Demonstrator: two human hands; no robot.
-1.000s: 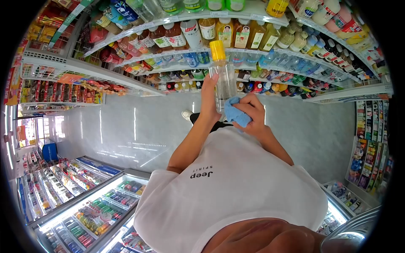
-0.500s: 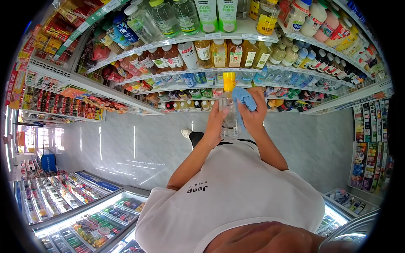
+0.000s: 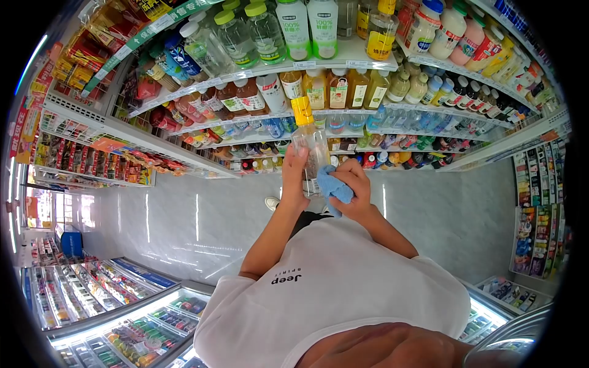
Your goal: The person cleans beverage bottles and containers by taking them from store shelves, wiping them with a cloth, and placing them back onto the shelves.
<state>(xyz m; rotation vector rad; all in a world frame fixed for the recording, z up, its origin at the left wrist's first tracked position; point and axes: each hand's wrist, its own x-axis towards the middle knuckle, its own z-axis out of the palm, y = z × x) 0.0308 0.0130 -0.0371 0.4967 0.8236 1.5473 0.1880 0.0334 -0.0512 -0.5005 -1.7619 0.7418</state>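
Note:
In front of my chest is a clear plastic bottle (image 3: 313, 144) with a yellow cap, tilted so that its cap leans toward the shelves. My left hand (image 3: 295, 175) is wrapped round the bottle's left side. A bunched blue cloth (image 3: 334, 187) is gripped in my right hand (image 3: 354, 185) and lies against the lower right of the bottle. The cloth and fingers hide part of the bottle's lower end, where a printed label partly shows.
Ahead, curved shelves (image 3: 245, 72) carry rows of drink bottles. A wire snack rack (image 3: 92, 153) stands at the left. Lit chiller cabinets (image 3: 132, 334) are behind me at the lower left. Grey tiled floor (image 3: 178, 202) lies around my feet.
The bottle has moved left and tilted, its cap now leaning left. My right hand has brought the cloth down from near the cap to the bottle's lower part.

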